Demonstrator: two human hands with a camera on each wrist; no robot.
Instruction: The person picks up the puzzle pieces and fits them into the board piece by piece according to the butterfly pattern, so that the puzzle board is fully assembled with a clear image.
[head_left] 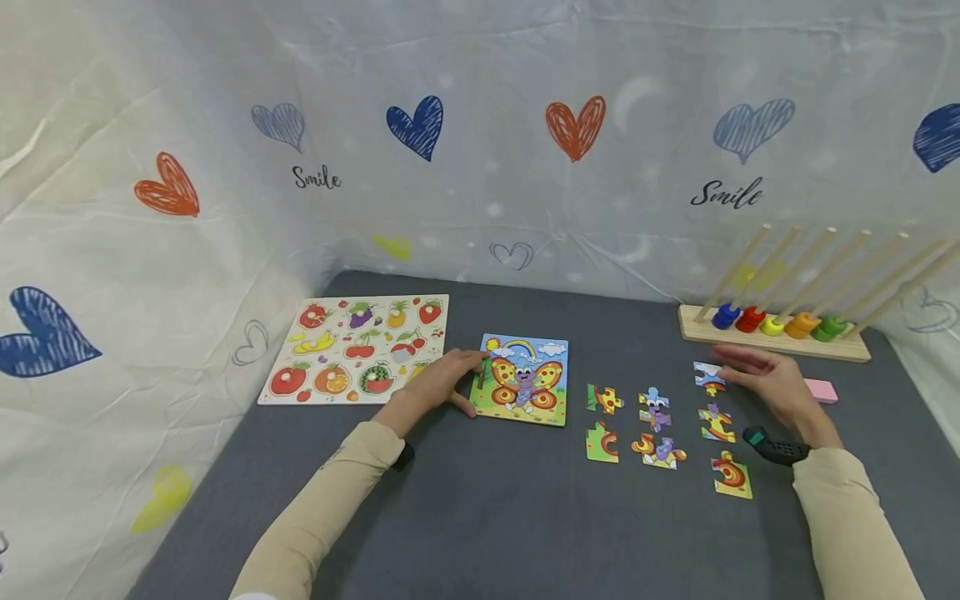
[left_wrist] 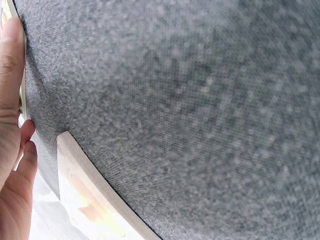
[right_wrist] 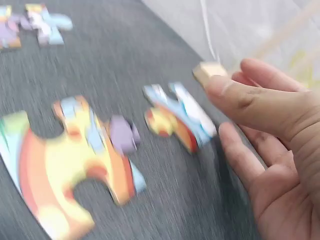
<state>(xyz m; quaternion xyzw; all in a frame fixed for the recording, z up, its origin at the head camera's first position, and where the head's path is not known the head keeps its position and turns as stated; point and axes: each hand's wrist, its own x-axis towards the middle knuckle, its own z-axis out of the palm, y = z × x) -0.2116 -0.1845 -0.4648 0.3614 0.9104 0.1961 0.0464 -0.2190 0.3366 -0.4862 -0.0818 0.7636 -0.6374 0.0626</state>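
Observation:
My left hand (head_left: 442, 382) rests at the left edge of a square butterfly picture board (head_left: 525, 379), fingers near its upper side and thumb at its lower left corner. In the left wrist view, that hand (left_wrist: 11, 135) shows only at the left edge. My right hand (head_left: 776, 385) is at the far right puzzle piece (head_left: 708, 377), printed with sky and rainbow. Its fingers are loosely spread with nothing between them; whether they touch the piece I cannot tell. Below lie a yellow wing piece (head_left: 716, 423) and an orange-and-green corner piece (head_left: 732, 477).
More butterfly pieces, including a purple face piece (head_left: 655, 408) and a green corner piece (head_left: 602, 443), lie between the hands. A fruit puzzle board (head_left: 330, 354) sits at the left. Behind the right hand stand a wooden peg rack (head_left: 847, 348) with coloured rings and a pink block (head_left: 822, 391).

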